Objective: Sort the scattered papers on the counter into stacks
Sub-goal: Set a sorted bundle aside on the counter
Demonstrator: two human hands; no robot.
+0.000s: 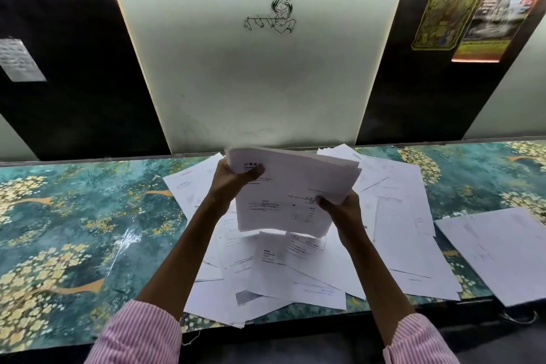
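A bundle of white printed sheets (291, 189) is lifted above the counter, tilted toward me. My left hand (235, 179) grips its upper left corner, thumb on the front. My right hand (339, 208) grips its lower right edge. Beneath lies a loose heap of scattered papers (295, 269), overlapping at all angles across the middle of the counter (74, 216). A separate flat stack of sheets (499, 248) lies on the right, overhanging the counter's front edge.
The counter has a teal floral covering and runs left to right. A white panel (257, 68) with a small line drawing stands behind it, flanked by dark panels. Colourful stickers (472, 9) are on the right panel, a paper note (20, 59) on the left.
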